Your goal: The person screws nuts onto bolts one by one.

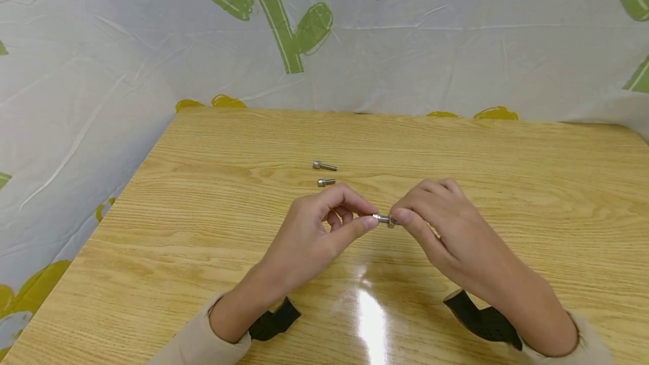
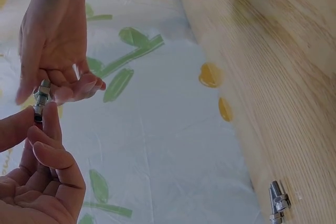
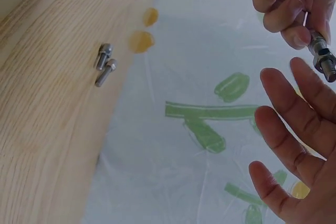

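My left hand (image 1: 309, 235) pinches the head of a silver socket-head bolt (image 1: 383, 219) between thumb and index finger, its shank pointing right. A hex nut (image 1: 391, 222) sits on the shank, with the threaded tip (image 3: 329, 72) sticking out past it in the right wrist view. Around that end, my right hand (image 1: 446, 224) has its thumb and fingertips close to the nut; both wrist views show these fingers spread and loosely extended. Two more bolts, an upper one (image 1: 325, 166) and a lower one (image 1: 327, 182), lie on the table beyond my left hand.
The wood-grain table (image 1: 213, 196) has its far edge against a white sheet (image 1: 385, 61) printed with green and yellow plant shapes. Dark straps, one on the left wrist (image 1: 274, 323) and one on the right wrist (image 1: 481, 320), project beside the beige sleeves.
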`<state>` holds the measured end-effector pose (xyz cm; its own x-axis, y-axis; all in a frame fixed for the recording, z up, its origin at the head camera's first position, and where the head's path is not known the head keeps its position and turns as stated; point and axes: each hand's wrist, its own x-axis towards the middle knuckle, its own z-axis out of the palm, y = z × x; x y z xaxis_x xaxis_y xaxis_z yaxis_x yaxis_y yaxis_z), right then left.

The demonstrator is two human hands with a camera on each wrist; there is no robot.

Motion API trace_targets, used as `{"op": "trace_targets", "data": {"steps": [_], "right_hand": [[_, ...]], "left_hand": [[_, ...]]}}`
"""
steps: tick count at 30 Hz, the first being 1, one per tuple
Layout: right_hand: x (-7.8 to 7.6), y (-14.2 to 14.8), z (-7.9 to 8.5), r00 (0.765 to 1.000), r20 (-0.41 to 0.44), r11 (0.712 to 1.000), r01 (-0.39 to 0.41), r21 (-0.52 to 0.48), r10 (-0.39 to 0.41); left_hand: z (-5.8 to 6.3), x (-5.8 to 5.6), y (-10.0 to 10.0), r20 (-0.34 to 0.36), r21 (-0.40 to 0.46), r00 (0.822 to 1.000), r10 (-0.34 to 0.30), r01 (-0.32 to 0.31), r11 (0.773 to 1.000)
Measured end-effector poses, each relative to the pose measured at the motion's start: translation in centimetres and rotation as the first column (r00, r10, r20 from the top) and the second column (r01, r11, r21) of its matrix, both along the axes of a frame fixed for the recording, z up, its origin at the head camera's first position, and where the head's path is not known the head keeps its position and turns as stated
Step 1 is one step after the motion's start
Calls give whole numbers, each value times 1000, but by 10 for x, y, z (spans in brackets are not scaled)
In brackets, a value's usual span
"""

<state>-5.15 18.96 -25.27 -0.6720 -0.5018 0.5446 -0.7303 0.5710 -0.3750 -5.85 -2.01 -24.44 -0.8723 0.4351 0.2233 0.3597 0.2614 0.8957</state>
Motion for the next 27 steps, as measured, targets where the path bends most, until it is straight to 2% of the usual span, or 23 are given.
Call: {"op": "trace_targets", "data": {"steps": [6, 14, 20, 27], "right_hand": [[4, 1, 4, 997, 54, 998, 49, 47, -52], [1, -2, 1, 1000, -9, 1000, -11, 9, 11], [0, -2, 1, 998, -53, 999, -31, -21, 30], [1, -1, 3, 1000, 22, 1000, 7, 28, -7]], "left_hand": [[-1, 0, -1, 2, -10, 1000, 6, -6, 1000], [0, 0, -2, 4, -18, 1000, 10, -10, 1000], [0, -1, -1, 4, -20, 1000, 6, -6, 1000], [1, 0, -1, 11, -7, 1000, 1, -1, 1000]]}}
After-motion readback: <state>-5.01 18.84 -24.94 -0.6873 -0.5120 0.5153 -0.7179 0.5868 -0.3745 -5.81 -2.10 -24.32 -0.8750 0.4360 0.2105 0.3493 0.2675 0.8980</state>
